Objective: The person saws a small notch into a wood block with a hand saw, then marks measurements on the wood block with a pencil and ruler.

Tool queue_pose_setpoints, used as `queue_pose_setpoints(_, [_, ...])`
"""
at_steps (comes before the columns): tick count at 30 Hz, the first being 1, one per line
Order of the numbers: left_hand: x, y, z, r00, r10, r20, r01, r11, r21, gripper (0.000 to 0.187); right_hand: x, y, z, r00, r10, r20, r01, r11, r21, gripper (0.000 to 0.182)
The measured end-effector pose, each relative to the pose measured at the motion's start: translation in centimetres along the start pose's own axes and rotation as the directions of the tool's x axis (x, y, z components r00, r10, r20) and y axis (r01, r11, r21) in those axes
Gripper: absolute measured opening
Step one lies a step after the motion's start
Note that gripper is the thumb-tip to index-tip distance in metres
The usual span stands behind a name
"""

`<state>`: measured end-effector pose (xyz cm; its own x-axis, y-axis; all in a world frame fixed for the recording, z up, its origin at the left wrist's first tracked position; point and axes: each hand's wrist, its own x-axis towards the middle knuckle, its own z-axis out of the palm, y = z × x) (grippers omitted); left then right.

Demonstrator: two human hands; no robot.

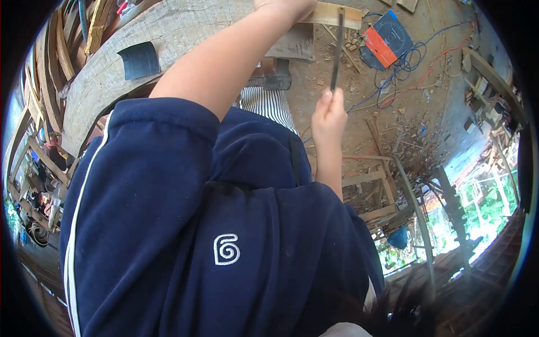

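Observation:
My right hand (328, 118) is closed around the end of a long, narrow dark file (338, 56). The file points away from me, and its far end crosses over a pale strip of wood (349, 17). At the top edge my left hand (287, 5) is closed on the other end of that strip, its fingers partly out of frame. The strip juts out to the right past a thick, weathered wooden workbench (196, 33). On the bench top lies a curled dark sheet (139, 60), like sandpaper.
On the floor to the right lie a blue and orange saw-blade package (387, 42), a tangled blue cord (412, 62) and wood scraps. Curved wooden boards (53, 62) lean at the left. A wooden frame (370, 185) stands low at the right, near more scraps.

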<state>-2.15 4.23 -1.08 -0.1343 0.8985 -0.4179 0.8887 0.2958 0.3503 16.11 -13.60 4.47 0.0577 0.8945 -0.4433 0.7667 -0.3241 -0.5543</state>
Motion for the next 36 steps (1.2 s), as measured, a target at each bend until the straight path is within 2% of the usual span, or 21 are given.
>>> queue_pose_setpoints(1, [0.0,0.0,0.2,1.0,0.002,-0.028,-0.002,1.0,-0.009,0.034,-0.4,-0.4,-0.7,0.998,0.066,0.002,-0.066,0.991,0.116,0.021])
queue_pose_setpoints(2, [-0.1,-0.1,0.4,0.999,0.003,-0.054,-0.004,1.0,-0.017,0.033,-0.4,-0.9,-1.4,0.998,0.053,-0.045,-0.041,0.97,0.241,0.025])
queue_pose_setpoints(5, [-0.2,-0.1,0.1,0.999,-0.005,-0.033,0.004,1.0,-0.017,0.033,1.9,-1.6,-1.8,0.993,0.058,-0.104,-0.029,0.964,0.264,0.025])
queue_pose_setpoints(6, [-0.3,0.0,0.0,0.999,-0.004,-0.034,0.003,1.0,-0.017,0.033,3.2,0.8,-0.8,0.987,-0.042,-0.158,0.064,0.988,0.139,0.025])
queue_pose_setpoints(7, [-0.4,0.0,-0.1,0.999,0.004,-0.04,-0.004,1.0,0.005,0.033,4.3,-0.1,-0.2,0.986,-0.043,-0.16,0.066,0.988,0.141,0.025])
queue_pose_setpoints(9, [-0.6,0.0,0.0,0.999,0.014,-0.04,-0.012,0.999,0.029,0.033,5.8,-2.2,0.4,0.983,-0.005,-0.183,0.07,0.934,0.35,0.021])
queue_pose_setpoints(10, [-0.5,-0.1,0.1,0.998,0.008,-0.056,-0.008,1.0,-0.001,0.033,6.4,-2.7,0.4,0.983,-0.003,-0.184,0.069,0.933,0.353,0.021])
queue_pose_setpoints(12, [-0.4,-0.1,0.4,0.997,0.004,-0.072,-0.006,1.0,-0.028,0.033,7.5,-3.1,0.4,0.997,0.027,-0.069,-0.013,0.981,0.193,0.021])
queue_pose_setpoints(13, [-0.5,-0.1,0.5,0.997,0.005,-0.083,-0.007,1.0,-0.015,0.033,8.1,-2.5,0.9,0.997,0.029,-0.069,-0.015,0.98,0.196,0.021])
queue_pose_setpoints(15, [-0.4,-0.1,0.7,0.996,0.008,-0.093,-0.008,1.0,0.001,0.033,9.2,-1.7,1.9,0.974,-0.111,-0.197,0.141,0.979,0.146,0.022])
queue_pose_setpoints(16, [-0.3,-0.1,0.8,0.995,0.006,-0.103,-0.006,1.0,-0.004,0.032,9.3,-1.6,2.1,0.975,-0.109,-0.196,0.139,0.979,0.148,0.022])
queue_pose_setpoints(18, [-0.3,-0.2,0.9,0.994,0.005,-0.108,-0.005,1.0,-0.007,0.032,9.4,-1.9,2.6,0.984,-0.085,-0.155,0.129,0.944,0.304,0.02])
queue_pose_setpoints(19, [-0.3,-0.2,0.9,0.994,0.0,-0.108,-0.002,1.0,-0.014,0.032,9.5,-2.1,2.8,0.984,-0.083,-0.155,0.127,0.944,0.305,0.02])
queue_pose_setpoints(21, [-0.2,-0.1,1.0,0.994,-0.005,-0.107,0.003,1.0,-0.02,0.032,9.8,-2.4,2.9,0.947,-0.252,-0.201,0.271,0.96,0.07,0.022])
queue_pose_setpoints(25, [-0.2,-0.1,0.9,0.994,-0.005,-0.109,0.003,1.0,-0.018,0.033,10.1,-2.7,3.1,0.964,-0.224,-0.146,0.235,0.97,0.062,0.022])
queue_pose_setpoints(34, [-0.1,-0.1,0.9,0.995,-0.01,-0.099,0.008,1.0,-0.012,0.034,10.3,-2.3,3.3,0.94,-0.288,-0.184,0.279,0.958,-0.071,0.025])
queue_pose_setpoints(36, [-0.1,-0.2,0.9,0.995,-0.007,-0.098,0.005,1.0,-0.015,0.034,10.4,-2.4,3.3,0.928,-0.33,-0.171,0.299,0.937,-0.183,0.021])
